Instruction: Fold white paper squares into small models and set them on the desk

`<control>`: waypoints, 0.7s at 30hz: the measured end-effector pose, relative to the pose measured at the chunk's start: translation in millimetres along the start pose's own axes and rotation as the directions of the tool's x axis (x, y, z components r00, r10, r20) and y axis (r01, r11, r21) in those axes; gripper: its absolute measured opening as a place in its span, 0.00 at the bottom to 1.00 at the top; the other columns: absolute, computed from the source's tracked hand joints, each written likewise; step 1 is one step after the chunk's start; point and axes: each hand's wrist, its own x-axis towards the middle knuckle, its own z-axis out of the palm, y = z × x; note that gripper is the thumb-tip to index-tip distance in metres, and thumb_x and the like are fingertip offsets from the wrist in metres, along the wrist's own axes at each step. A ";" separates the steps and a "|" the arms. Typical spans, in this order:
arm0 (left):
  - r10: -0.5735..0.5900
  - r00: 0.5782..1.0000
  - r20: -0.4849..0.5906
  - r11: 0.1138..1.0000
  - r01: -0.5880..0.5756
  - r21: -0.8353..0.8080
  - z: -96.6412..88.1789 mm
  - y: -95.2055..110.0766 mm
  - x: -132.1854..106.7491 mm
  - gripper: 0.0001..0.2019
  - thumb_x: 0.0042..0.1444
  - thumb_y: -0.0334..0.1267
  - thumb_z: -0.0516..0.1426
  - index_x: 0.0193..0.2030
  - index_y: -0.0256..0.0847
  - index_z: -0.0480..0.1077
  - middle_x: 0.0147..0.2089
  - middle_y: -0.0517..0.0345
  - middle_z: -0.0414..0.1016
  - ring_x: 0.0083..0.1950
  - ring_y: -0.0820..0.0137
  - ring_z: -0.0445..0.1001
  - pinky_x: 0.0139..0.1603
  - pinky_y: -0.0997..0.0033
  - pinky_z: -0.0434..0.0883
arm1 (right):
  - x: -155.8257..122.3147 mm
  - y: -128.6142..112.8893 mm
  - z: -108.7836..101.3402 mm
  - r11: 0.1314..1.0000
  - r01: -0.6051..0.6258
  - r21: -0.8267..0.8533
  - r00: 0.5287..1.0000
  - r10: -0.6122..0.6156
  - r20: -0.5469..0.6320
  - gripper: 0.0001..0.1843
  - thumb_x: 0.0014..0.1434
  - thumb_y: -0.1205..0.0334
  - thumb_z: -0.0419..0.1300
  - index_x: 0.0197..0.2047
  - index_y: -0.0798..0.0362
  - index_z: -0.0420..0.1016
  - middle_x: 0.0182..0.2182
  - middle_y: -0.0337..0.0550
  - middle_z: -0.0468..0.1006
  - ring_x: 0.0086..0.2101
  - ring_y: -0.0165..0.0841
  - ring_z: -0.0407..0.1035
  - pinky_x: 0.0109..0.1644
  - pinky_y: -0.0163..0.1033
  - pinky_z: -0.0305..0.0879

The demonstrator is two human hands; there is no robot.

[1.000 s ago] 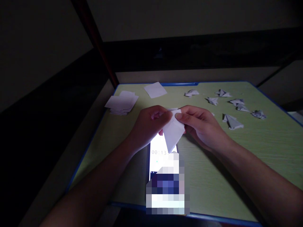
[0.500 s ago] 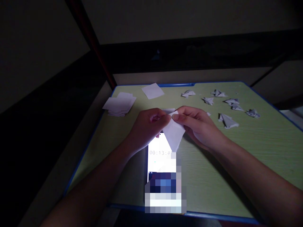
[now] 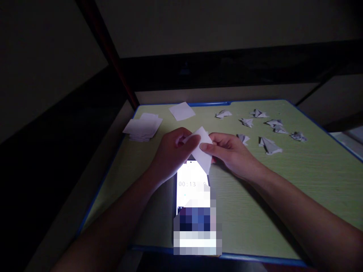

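Observation:
A folded white paper (image 3: 203, 151) is held just above the green table (image 3: 283, 181), pinched from both sides. My left hand (image 3: 172, 153) grips its left upper edge with closed fingers. On the paper's right side my right hand (image 3: 227, 151) presses its thumb, the other fingers curled beneath. Directly below the paper lies a lit phone (image 3: 190, 185) showing a timer.
A stack of white paper squares (image 3: 141, 127) and a single sheet (image 3: 181, 111) lie at the table's far left. Several folded paper figures (image 3: 269, 145) are scattered at the far right. A blue rim (image 3: 255, 260) edges the table; a dark post (image 3: 113, 56) rises behind.
The paper has been turned and folded shorter between the hands; its pointed lower tip now sits higher above the phone. The view has shifted slightly.

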 end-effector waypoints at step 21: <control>-0.027 0.995 -0.092 0.999 0.024 -0.042 -4.2 -2.3 1.9 0.11 0.50 0.38 0.57 0.22 0.39 0.61 0.16 0.67 0.60 0.16 0.81 0.57 0.15 0.79 0.56 | 2.3 -3.6 -3.3 1.000 -0.010 0.030 0.998 0.011 -0.054 0.12 0.52 0.54 0.66 0.29 0.55 0.74 0.23 0.37 0.73 0.20 0.23 0.59 0.24 0.34 0.50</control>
